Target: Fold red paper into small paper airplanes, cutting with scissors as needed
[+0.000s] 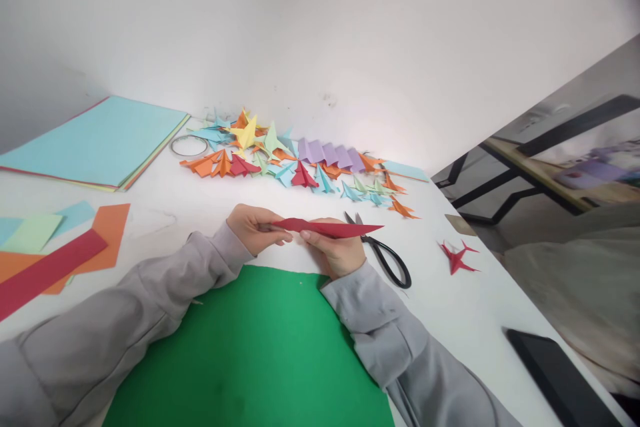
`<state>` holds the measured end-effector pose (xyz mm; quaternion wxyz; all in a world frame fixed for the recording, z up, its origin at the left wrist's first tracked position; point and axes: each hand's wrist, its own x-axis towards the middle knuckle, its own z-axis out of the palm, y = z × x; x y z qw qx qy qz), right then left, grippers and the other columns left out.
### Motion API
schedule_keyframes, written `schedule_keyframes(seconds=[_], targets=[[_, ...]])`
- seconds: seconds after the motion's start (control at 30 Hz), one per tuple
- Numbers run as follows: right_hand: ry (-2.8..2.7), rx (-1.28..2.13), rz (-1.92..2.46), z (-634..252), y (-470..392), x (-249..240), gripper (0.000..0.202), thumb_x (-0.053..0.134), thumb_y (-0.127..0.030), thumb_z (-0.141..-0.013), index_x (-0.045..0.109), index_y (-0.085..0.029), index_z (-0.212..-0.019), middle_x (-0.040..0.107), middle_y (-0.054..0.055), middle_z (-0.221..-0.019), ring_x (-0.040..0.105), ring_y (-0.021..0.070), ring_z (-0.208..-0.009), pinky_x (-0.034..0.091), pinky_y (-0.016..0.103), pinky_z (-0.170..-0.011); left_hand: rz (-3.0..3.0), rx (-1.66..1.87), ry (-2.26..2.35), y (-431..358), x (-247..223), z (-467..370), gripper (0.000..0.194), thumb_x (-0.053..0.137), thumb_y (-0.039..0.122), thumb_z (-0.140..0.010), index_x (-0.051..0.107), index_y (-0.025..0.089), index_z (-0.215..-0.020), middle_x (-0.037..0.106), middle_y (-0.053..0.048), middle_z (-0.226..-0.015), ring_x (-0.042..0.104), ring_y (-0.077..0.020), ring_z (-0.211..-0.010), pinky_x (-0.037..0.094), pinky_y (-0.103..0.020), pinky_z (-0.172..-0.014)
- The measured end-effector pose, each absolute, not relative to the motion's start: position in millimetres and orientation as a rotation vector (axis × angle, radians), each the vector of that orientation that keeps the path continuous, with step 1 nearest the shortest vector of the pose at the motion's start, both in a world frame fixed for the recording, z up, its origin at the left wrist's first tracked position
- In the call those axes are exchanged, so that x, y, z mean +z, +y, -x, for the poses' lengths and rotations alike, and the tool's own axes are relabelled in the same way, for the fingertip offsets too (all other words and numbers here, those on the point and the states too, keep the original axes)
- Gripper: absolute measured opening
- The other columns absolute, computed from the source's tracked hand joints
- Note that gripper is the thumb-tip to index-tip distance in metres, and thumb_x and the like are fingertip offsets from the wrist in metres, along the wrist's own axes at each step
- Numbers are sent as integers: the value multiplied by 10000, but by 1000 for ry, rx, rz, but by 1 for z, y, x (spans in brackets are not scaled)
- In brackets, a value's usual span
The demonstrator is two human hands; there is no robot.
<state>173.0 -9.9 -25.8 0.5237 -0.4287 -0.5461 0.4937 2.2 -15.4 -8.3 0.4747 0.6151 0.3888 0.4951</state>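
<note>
A narrow folded piece of red paper [333,228], pointed at its right end, is held level above the back edge of the green sheet [250,353]. My left hand [255,228] pinches its left end between thumb and fingers. My right hand [336,250] grips it near the middle, the thumb in front and the other fingers mostly hidden behind. Just right of my right hand lie black-handled scissors [393,263], blades partly showing. Further right, a small red folded paper figure [456,258] rests on the white table [430,320].
Many colourful folded figures [303,175] and purple pleated paper [331,155] lie along the wall. A wire ring [189,145] sits beside a large paper stack [100,140]. Loose strips [55,267] are at left, a black device [555,373] at lower right.
</note>
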Motion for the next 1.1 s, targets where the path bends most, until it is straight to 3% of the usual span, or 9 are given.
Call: schedule_keyframes(seconds=[0.17, 0.43, 0.7, 0.9, 1.0, 1.1], targets=[[-1247, 1222, 1024, -174, -8, -28, 154, 792, -225, -504, 683, -188, -608, 628, -11, -524, 527, 119, -485, 410, 261, -469, -1622, 1203, 879, -13, -12, 0, 133, 641, 234, -662, 699, 119, -696, 701, -68, -623, 649, -153, -526, 569, -264, -517], [-1291, 1164, 927, -174, -7, -31, 147, 796, -226, -500, 700, -214, -612, 692, 22, -684, 609, 175, -643, 491, 326, -627, -2094, 1162, 884, -11, -10, 7, 172, 546, 204, -736, 710, 160, -712, 704, -57, -632, 646, -139, -570, 522, -231, -566], [-1293, 1155, 992, -176, -4, -35, 170, 798, -241, -507, 697, -205, -639, 684, 23, -669, 597, 169, -621, 487, 325, -595, -2152, 1221, 859, -13, -11, 7, 201, 526, 247, -779, 707, 167, -748, 701, -50, -630, 639, -124, -549, 507, -205, -545], [-1256, 1199, 964, -174, -7, -32, 177, 801, -243, -498, 699, -201, -637, 696, 23, -686, 613, 169, -618, 505, 323, -604, -2034, 1284, 941, -17, -9, 3, 154, 609, 236, -706, 708, 149, -786, 712, -70, -697, 648, -132, -579, 522, -201, -525], [-1327, 1215, 941, -173, -10, -29, 159, 792, -222, -516, 702, -202, -645, 703, 28, -683, 628, 178, -626, 518, 328, -621, -1969, 1315, 899, -17, -10, 0, 211, 652, 212, -659, 707, 132, -847, 716, -106, -809, 671, -168, -688, 550, -235, -611], [-1418, 1199, 930, -174, -12, -27, 144, 786, -214, -526, 701, -206, -642, 707, 30, -682, 636, 187, -635, 525, 331, -629, -1962, 1272, 814, -16, -12, -1, 136, 633, 180, -660, 718, 167, -764, 720, -77, -789, 672, -166, -688, 552, -254, -658]])
